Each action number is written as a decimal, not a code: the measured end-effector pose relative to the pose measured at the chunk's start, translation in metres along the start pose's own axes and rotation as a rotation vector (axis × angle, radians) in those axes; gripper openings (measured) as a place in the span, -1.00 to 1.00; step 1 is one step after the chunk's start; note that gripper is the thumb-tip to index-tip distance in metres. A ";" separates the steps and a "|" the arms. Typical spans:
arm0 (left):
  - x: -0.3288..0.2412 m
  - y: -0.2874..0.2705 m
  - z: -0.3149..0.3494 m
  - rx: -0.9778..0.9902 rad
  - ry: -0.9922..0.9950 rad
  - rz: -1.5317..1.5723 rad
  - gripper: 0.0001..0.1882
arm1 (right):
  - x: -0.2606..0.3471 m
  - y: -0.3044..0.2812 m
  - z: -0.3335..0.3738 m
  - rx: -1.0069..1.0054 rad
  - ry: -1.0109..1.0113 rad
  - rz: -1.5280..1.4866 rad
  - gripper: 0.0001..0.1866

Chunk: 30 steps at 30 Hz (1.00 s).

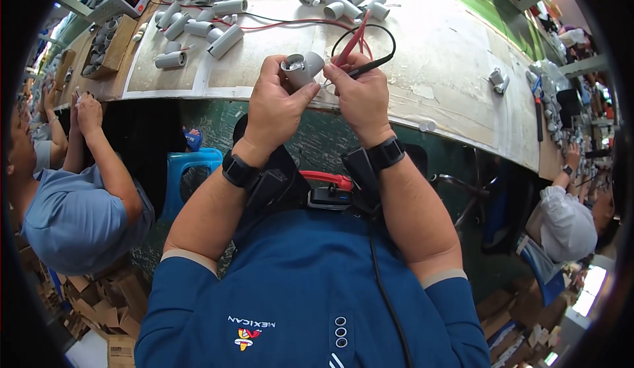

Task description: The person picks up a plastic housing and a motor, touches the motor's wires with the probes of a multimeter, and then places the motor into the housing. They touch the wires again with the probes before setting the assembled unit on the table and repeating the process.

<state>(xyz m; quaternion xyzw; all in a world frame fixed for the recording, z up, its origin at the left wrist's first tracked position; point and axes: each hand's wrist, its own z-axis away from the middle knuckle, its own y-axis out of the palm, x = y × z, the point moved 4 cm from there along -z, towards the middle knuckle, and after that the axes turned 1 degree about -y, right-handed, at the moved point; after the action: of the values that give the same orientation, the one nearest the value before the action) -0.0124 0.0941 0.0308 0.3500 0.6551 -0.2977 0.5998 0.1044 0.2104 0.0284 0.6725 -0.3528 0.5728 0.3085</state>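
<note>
Above the near edge of the table (pixel 456 94), the left hand (pixel 274 110) grips a grey fitting (pixel 302 75), open mouth upward, just left of the red probe (pixel 352 43) and black probe (pixel 374 66) pinched in the right hand (pixel 360 97) (tips hard to make out).

Pale worktable (pixel 456 58): grey cylindrical parts (pixel 226 42), red lead (pixel 284 23).

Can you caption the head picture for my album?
Left hand holds a grey fitting; right hand grips red and black probes.
</note>
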 end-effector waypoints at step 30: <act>0.007 -0.004 0.004 0.030 0.028 0.128 -0.53 | -0.002 0.005 0.006 -0.009 -0.051 0.110 -0.82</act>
<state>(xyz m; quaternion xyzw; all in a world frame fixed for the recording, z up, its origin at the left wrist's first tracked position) -0.0135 0.0892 0.0237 0.4042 0.6352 -0.2635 0.6030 0.1038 0.2027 0.0258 0.6651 -0.3993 0.5701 0.2706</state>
